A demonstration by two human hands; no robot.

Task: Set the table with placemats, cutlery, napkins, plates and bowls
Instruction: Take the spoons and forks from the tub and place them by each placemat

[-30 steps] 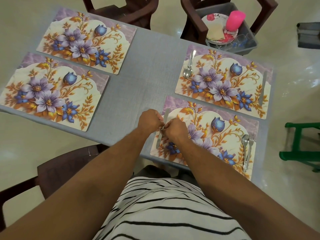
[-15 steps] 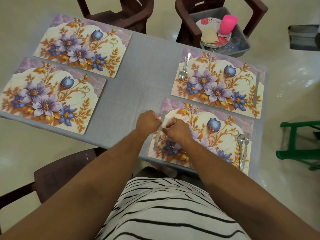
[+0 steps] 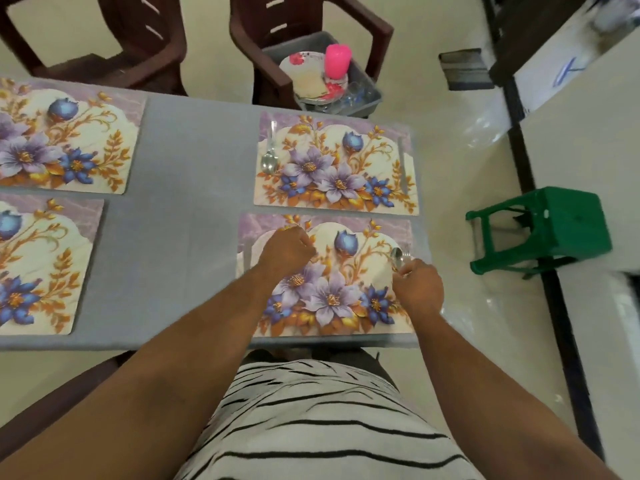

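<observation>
Four floral placemats lie on the grey table [image 3: 187,209]. On the near right placemat [image 3: 346,306], a knife [image 3: 246,255] lies along the left edge. My left hand [image 3: 287,252] hovers over this mat's upper left with its fingers curled and nothing in them. My right hand [image 3: 419,289] is at the mat's right edge, its fingertips pinching the handles of a spoon [image 3: 397,255] and fork [image 3: 407,251]. The far right placemat [image 3: 367,157] carries a spoon [image 3: 269,160] on its left and a knife [image 3: 402,168] on its right.
Two bare placemats [image 3: 86,140] [image 3: 52,258] lie on the table's left. A grey bin [image 3: 367,98] on a brown chair [image 3: 277,39] beyond the table holds plates, a pink cup [image 3: 336,60] and glasses. A green stool [image 3: 550,226] stands to the right. A second brown chair [image 3: 104,36] stands at the far left.
Both hands let go of the knife at the near mat's left edge. My right hand crossed to the spoon and fork on the right. The view shifted right.
</observation>
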